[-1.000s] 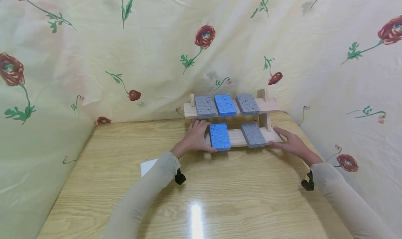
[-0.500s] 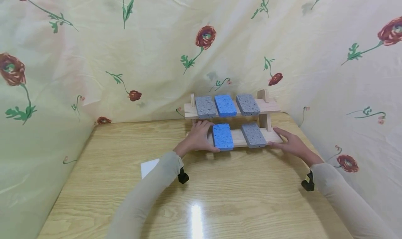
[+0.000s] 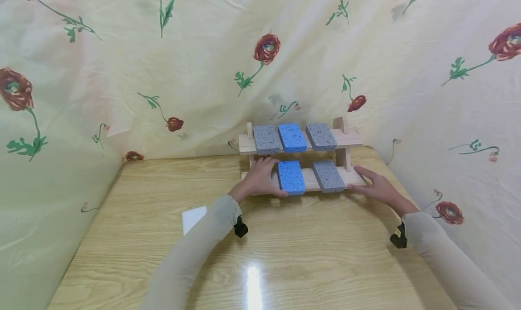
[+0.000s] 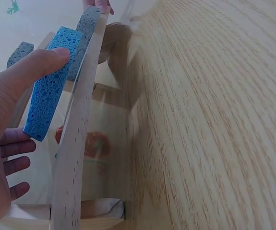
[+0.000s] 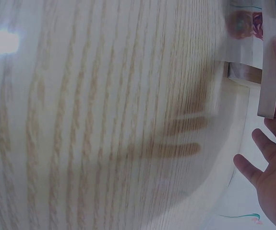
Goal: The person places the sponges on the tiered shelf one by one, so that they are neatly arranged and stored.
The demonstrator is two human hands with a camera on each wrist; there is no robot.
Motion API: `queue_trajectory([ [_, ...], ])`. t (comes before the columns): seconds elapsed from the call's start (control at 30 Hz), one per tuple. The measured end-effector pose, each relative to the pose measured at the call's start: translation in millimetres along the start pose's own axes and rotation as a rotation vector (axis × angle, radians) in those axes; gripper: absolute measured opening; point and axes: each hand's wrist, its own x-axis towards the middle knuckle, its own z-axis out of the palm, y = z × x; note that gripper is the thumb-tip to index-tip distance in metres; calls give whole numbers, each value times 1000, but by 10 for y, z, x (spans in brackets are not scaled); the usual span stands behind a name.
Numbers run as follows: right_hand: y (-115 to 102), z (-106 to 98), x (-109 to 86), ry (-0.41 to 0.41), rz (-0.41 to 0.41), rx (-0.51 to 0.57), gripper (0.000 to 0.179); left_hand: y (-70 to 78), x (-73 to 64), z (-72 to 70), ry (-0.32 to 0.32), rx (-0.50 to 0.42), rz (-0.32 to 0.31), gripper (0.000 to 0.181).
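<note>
A two-tier wooden shelf (image 3: pixel 353 138) stands at the back of the table. Its lower board carries a blue speckled sponge (image 3: pixel 291 178) and, to the right and apart from it, a grey sponge (image 3: pixel 328 176). My left hand (image 3: pixel 259 178) pinches the blue sponge; in the left wrist view the thumb presses one end and a fingertip touches the other. At the lower board's right end, my right hand (image 3: pixel 378 187) holds the wood, its thumb on the front edge in the right wrist view. Along the upper board lie a grey sponge (image 3: pixel 266 139), a blue sponge (image 3: pixel 292 137) and another grey sponge (image 3: pixel 321 135).
A white flat piece (image 3: pixel 193 218) lies on the wooden table (image 3: pixel 309 255), partly behind the left sleeve. Flower-patterned cloth (image 3: pixel 195 65) hangs behind the shelf and along both sides. Each wrist wears a black camera mount.
My left hand has slid the lower blue sponge a little to the right along the board, closer to the grey one. The right hand has stayed at the board's end.
</note>
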Motion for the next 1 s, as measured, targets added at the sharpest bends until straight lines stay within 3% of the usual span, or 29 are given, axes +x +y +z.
queue_trajectory([
  [1.0, -9, -2, -11, -11, 9, 9, 93, 100, 166, 150, -2, 12, -4, 114],
])
